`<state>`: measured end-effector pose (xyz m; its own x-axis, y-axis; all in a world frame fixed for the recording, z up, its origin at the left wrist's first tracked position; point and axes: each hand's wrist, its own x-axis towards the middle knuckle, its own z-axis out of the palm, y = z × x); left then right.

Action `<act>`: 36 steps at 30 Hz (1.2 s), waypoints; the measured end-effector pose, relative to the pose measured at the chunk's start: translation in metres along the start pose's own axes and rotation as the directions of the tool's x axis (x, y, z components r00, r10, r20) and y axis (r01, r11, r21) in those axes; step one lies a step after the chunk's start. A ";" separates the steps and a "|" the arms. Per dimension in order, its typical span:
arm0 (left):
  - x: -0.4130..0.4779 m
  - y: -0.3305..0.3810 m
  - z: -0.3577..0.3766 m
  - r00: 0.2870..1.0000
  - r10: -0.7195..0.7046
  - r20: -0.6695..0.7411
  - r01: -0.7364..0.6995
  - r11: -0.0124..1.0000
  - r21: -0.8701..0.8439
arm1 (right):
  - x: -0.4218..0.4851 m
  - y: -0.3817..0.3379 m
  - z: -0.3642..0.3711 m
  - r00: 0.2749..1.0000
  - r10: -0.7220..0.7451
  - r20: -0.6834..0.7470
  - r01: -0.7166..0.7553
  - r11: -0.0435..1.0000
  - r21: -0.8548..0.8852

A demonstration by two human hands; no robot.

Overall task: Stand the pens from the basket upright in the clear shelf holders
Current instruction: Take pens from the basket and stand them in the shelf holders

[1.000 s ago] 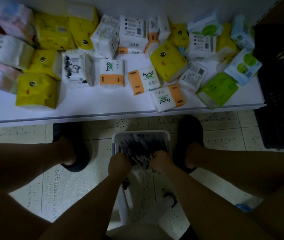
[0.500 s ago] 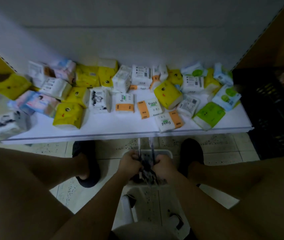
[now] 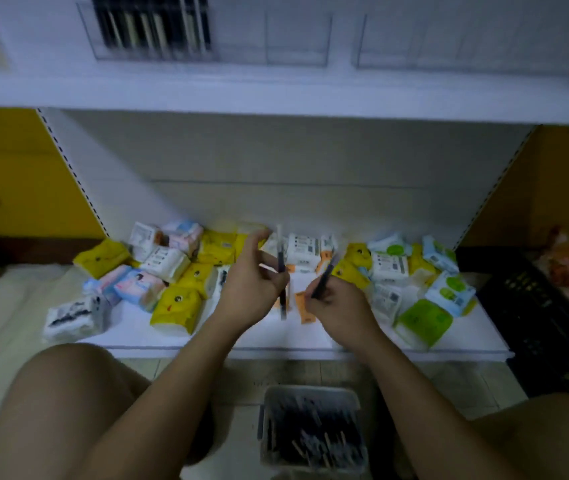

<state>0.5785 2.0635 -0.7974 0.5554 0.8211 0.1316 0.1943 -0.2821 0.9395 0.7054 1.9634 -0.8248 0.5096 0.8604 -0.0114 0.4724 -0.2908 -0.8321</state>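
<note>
Head view: left hand (image 3: 251, 292) and right hand (image 3: 338, 306) grip pens (image 3: 282, 306) above lower shelf (image 3: 276, 337).

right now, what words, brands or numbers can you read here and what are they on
Nothing is legible in this frame.
White tissue pack: dark printed lines, too blurred.
White pack with a code square: too small, blurred.
Green-labelled pack: print blurred.
Pen in the left hand: no readable marking.
</note>
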 end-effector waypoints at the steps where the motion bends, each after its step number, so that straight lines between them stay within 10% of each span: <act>1: 0.003 0.014 -0.008 0.997 0.072 0.007 -0.072 0.997 -0.014 | 0.003 -0.016 -0.009 0.999 -0.041 -0.024 0.041 0.999 -0.010; 13: 0.042 0.144 -0.094 0.882 0.472 -0.012 -0.468 0.878 0.099 | 0.033 -0.164 -0.084 0.872 -0.469 -0.142 0.473 0.881 -0.009; 36: 0.156 0.242 -0.197 0.621 0.689 -0.373 -0.561 0.723 0.403 | 0.170 -0.326 -0.123 0.573 -0.752 -0.324 0.781 0.622 -0.063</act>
<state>0.5527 2.2216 -0.4870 0.1776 0.5007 0.8472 0.1551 -0.8644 0.4784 0.7260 2.1534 -0.4872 0.1698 0.5764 0.7993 0.7368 0.4644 -0.4914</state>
